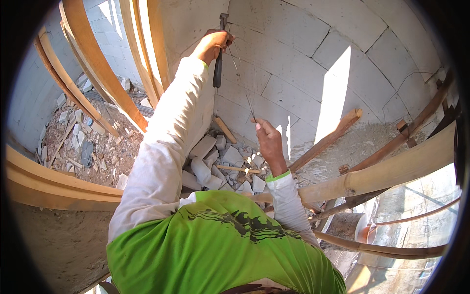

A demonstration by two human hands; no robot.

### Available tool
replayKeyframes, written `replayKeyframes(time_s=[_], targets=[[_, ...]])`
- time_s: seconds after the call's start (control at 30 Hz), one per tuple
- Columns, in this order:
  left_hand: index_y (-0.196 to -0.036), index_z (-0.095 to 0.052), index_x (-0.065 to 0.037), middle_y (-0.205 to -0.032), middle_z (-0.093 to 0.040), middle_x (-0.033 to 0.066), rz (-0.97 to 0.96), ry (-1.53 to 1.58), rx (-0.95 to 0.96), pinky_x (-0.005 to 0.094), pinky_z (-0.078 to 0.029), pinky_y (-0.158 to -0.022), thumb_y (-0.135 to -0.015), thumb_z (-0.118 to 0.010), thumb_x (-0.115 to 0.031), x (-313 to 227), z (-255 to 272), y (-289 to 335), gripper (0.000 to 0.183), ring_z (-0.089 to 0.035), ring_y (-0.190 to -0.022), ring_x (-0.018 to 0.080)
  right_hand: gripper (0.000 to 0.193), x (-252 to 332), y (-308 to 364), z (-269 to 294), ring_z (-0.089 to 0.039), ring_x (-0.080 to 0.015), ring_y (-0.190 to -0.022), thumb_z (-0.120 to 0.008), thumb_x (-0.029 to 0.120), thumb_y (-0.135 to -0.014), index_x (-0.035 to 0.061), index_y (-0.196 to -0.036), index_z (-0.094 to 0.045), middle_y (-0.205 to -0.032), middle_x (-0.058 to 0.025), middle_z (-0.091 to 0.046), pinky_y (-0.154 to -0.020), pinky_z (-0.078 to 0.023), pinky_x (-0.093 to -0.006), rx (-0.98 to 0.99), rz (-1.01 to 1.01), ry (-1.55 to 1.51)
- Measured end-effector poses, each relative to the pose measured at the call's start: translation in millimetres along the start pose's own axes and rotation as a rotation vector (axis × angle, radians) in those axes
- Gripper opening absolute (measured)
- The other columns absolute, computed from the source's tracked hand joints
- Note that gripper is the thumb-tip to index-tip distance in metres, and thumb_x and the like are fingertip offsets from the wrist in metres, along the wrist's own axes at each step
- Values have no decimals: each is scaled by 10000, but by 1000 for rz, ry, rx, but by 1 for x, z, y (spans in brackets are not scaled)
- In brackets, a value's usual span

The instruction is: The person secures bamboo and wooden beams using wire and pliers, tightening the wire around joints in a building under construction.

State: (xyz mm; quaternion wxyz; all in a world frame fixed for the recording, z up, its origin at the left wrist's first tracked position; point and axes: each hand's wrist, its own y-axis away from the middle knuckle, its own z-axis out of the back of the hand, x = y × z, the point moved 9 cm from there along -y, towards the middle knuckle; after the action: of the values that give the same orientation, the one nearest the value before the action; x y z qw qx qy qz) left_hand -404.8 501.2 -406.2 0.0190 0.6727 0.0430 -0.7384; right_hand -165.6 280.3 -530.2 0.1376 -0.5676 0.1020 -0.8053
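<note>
My left hand (214,45) is raised at the top centre, its fingers wrapped round a hammer (218,73) with a dark handle. The hammer hangs nearly upright, its small metal head above my fist. Several thin wires (243,81) run from beside my left hand down to my right hand (270,146). My right thumb and fingers pinch the wires' lower ends together. Both hands are in front of a pale block wall (293,63), apart from its surface as far as I can tell.
Broken blocks and rubble (208,166) lie below my hands in the corner. Curved-looking timber boards (98,68) stand at the left. A bamboo pole (382,176) and wooden poles (328,139) cross at the right. A round container (364,230) sits beyond them at the lower right.
</note>
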Motion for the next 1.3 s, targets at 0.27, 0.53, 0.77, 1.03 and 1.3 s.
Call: replayKeyframes(time_s=[0.27,0.53,0.77,1.03,1.3], targets=[[-965,-668,24,-856,-666,98,-94,493,149,231,-404,-483,-889,-682,-258,11,-23,2,293,-491,-567,97,301,45,-7,17,-259,-26,-462,-556,279,-986,-14,-1037,-600,-577,76,-305,-406,-199,-218,0,-254,-457],[-1257,-510,74,-1176,-645,213,-177,1054,613,216,-372,-428,-948,-612,-253,5,-77,64,461,-455,-516,95,237,5,45,-20,-256,-41,-450,-561,201,-968,-18,-1057,-565,-597,63,-290,-386,-219,-205,117,-552,-975],[-814,-571,-61,-658,-583,27,-271,361,137,242,-357,-440,-914,-664,-249,29,-78,73,233,-454,-475,86,224,-9,65,31,-264,-53,-443,-544,219,-962,6,-1029,-549,-569,59,-293,-384,-232,-220,-120,-441,-1151],[-820,-495,-93,-700,-607,90,-169,965,419,231,-366,-405,-957,-609,-334,17,-89,125,299,-495,-450,101,237,-30,42,102,-463,-104,-558,-617,205,-940,3,-1065,-626,-672,0,-489,-412,-316,-219,-555,-292,-791],[-956,-552,-67,-618,-446,-36,286,962,702,236,-296,-414,-971,-580,-199,5,-86,70,135,-368,-465,65,353,68,35,24,-346,-67,-483,-532,317,-1002,-18,-1043,-635,-599,51,-370,-469,-300,-225,266,-207,-605]])
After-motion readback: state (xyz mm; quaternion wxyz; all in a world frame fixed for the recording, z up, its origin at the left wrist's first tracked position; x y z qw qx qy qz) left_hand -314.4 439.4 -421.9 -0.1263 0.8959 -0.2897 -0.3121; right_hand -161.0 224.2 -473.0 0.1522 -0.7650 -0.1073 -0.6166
